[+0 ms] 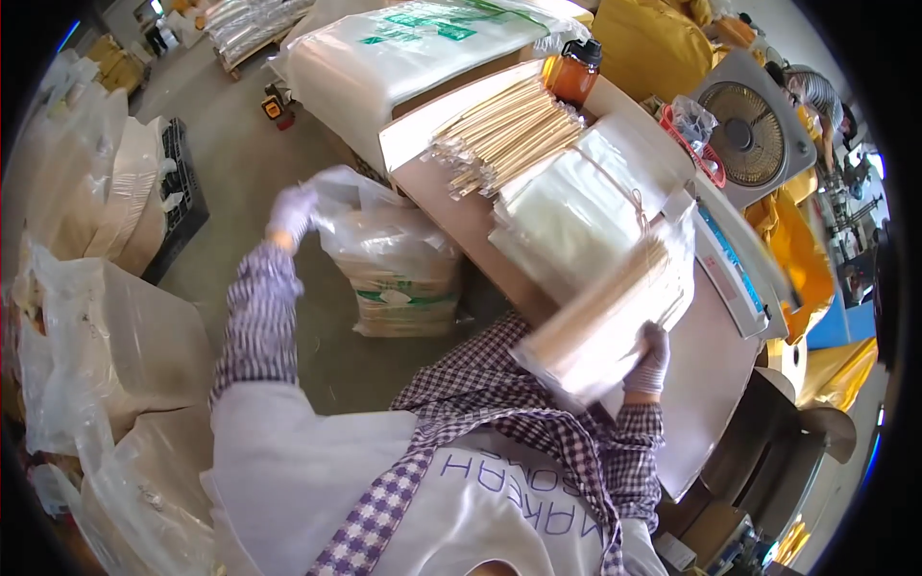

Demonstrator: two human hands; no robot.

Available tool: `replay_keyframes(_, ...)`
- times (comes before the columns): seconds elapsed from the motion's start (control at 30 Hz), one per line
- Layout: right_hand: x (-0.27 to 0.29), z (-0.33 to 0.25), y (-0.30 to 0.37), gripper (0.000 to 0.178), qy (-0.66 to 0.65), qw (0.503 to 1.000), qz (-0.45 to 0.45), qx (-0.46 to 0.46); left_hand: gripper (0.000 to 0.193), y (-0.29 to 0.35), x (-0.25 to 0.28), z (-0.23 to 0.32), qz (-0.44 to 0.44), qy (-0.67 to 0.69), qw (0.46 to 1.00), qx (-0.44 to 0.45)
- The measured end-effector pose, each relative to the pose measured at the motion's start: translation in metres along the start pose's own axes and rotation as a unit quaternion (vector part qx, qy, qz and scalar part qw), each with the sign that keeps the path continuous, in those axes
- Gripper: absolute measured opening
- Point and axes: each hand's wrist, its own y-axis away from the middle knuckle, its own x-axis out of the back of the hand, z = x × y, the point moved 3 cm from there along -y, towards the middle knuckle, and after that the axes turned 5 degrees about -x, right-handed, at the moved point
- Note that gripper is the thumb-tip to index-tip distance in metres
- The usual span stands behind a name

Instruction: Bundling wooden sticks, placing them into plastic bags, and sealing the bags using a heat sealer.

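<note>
My left hand, in a pale glove and slightly blurred, is closed on the open top edge of a large clear plastic bag standing on the floor beside the table. Bundled pale sticks and green print show through that bag's wall. My right hand, gloved too, grips a clear packet of thin wooden sticks from its right side. The packet is tilted over the table's near edge, in front of my body, and its outline is smeared by motion.
On the table lie a heap of wrapped sticks, a tied stack of clear bags and a brown bottle. A sealer-like device and a fan stand right. Plastic-covered sacks line the left.
</note>
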Motion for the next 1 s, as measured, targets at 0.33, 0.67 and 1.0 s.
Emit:
replay_keyframes(0.33,-0.254,0.063,0.024,0.017,-0.182,0.914,-0.349,-0.092,0.020,0.111,0.001,-0.023,0.073,0.319,0.945,-0.005)
replay_keyframes(0.67,-0.271,0.133,0.044,0.056,0.449,0.767,-0.428,0.163,0.026,0.165,0.030,-0.018,0.064,0.283,0.957,-0.002)
replay_keyframes(1.0,-0.359,0.261,0.088,0.032,0.831,0.249,-0.475,0.147,0.026,0.188,0.099,-0.057,0.178,0.184,0.964,-0.064)
